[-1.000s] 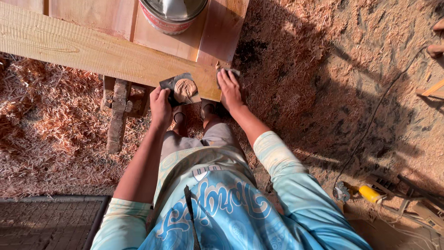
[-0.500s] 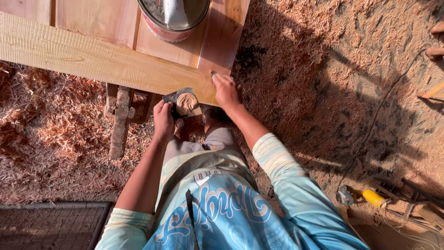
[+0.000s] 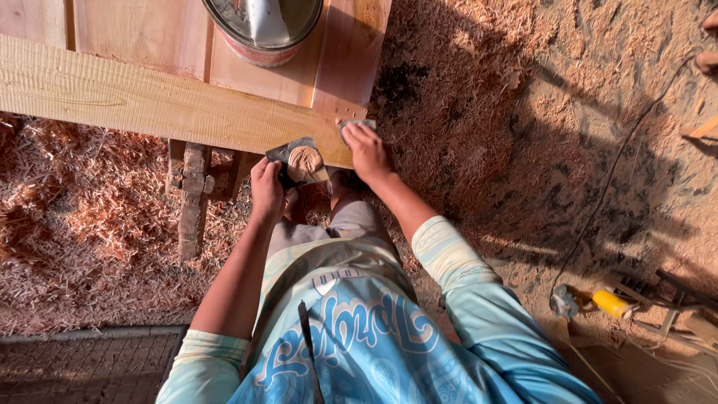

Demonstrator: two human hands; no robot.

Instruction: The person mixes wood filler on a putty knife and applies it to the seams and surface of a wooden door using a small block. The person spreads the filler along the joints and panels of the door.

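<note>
Basically: left hand [image 3: 267,191] is closed around a flat metal scraper plate [image 3: 298,158], held level just below the plank's near edge. A mound of brown filler paste [image 3: 306,158] sits on its upper face, so the plate looks to serve as a palette, kept flat so the paste stays put and close to the work.

Right hand [image 3: 366,150] is pressed palm-down on the end of the pale plank [image 3: 149,101], fingers flattened over a small grey blade [image 3: 357,124] that pokes out above the fingertips. Grip reads as pinned rather than wrapped: hand mostly flat, blade trapped between fingers and wood. Probably angled low to spread paste into the surface, though the blade edge itself is hidden under the fingers.

Plank lies across reddish boards [image 3: 224,45], raw sawn, grain visible, near corner touching the right hand. A round metal tin [image 3: 262,34] stands on the boards just beyond the plank, well within reach; something pale rests inside it, can't tell what.

Support underneath: a rough dark wooden leg [image 3: 188,198] showing below the plank.

Ground is thick wood shavings [image 3: 82,224], reddish at left, finer sawdust at right. A dark cable [image 3: 621,161] snakes across to a yellow-handled tool [image 3: 613,303] at lower right. Brick paving [image 3: 82,366] at bottom left. Strong low sun, long shadows.
</note>
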